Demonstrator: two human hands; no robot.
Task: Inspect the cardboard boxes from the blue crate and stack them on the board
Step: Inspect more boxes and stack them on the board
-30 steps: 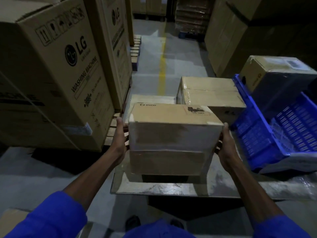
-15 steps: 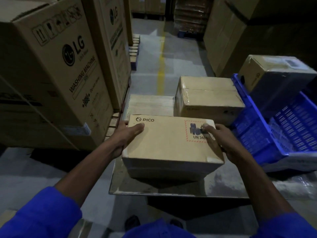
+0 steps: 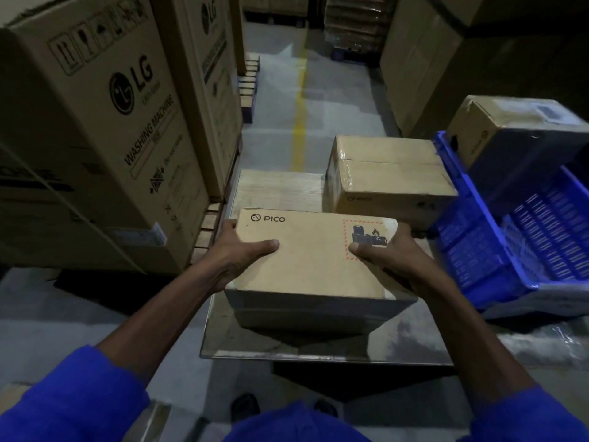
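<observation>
A brown PICO cardboard box (image 3: 314,266) with a red-bordered battery label lies flat over the near part of the board (image 3: 287,349). My left hand (image 3: 237,248) grips its left edge, thumb on top. My right hand (image 3: 387,255) grips its right edge, thumb on the label. A second PICO box (image 3: 387,180) stands on the board's far right. Further right, a blue crate (image 3: 497,250) lies tilted, and one more box (image 3: 516,138) with a dark side rests in it.
Tall LG washing-machine cartons (image 3: 95,129) on a wooden pallet stand close on the left. More large cartons (image 3: 420,59) rise at the back right. A grey aisle with a yellow line (image 3: 299,116) runs ahead. My shoes (image 3: 245,406) show below the board's near edge.
A second ago the box was held upright with a side face toward me. It has been tipped flat, PICO face up, and lowered toward the board, with both hands shifting onto its top edges.
</observation>
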